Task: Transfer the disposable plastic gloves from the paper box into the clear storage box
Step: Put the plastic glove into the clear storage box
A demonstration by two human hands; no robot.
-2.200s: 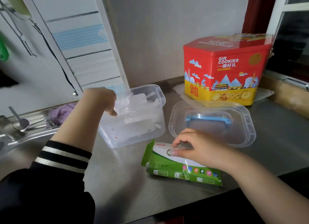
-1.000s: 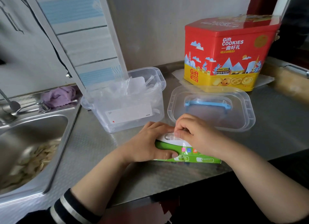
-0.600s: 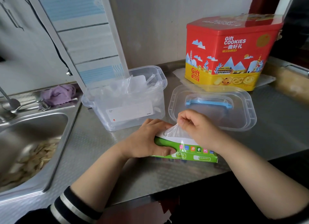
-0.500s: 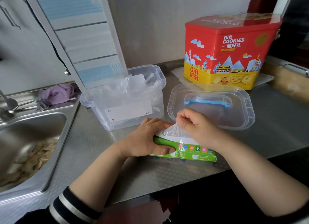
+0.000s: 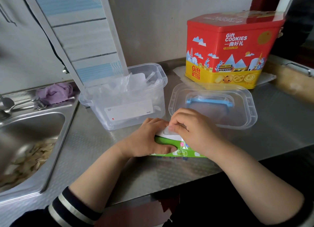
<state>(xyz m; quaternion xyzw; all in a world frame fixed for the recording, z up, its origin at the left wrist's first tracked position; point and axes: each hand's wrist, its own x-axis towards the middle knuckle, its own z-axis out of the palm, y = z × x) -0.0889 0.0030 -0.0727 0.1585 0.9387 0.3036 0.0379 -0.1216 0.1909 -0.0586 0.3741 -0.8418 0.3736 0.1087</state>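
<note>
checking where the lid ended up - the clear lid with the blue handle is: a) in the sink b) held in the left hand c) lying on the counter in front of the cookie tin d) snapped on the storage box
c: the clear lid lies flat on the counter, in front of the cookie tin, while the clear storage box stands open to its left.

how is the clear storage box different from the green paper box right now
The clear storage box stands open-topped and untouched; the green paper box lies flat under both hands. The storage box is see-through, showing plastic gloves inside; the paper box is opaque and printed. Both sit on the steel counter.
</note>
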